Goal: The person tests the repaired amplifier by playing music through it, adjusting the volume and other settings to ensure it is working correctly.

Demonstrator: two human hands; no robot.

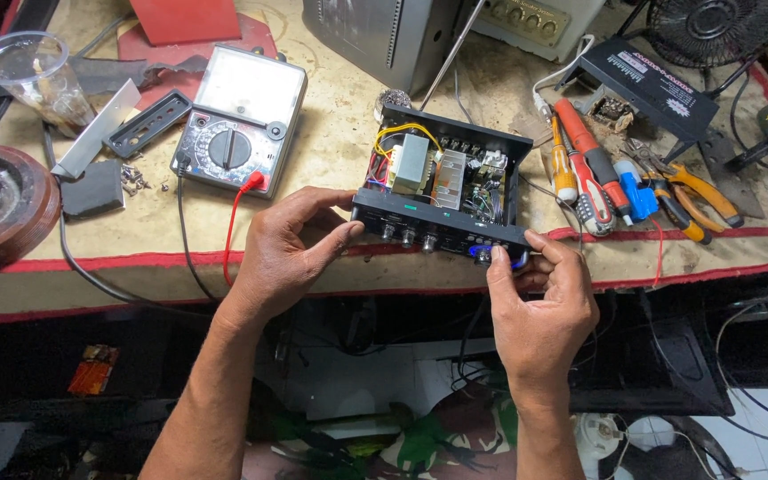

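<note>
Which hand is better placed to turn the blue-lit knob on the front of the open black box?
Probably the right hand: its fingertips already pinch the blue-lit knob at the right end of the open black box. The left hand only grips the box's left front corner, steadying it.

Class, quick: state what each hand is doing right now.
Left hand: fingers gripping the left end of the open black amplifier.
Right hand: fingers pinching a front knob.

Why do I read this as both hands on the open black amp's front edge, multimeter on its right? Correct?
Not quite. The head view shows the multimeter left of the amp, not right. The left hand and right hand are on its front edge.
</note>
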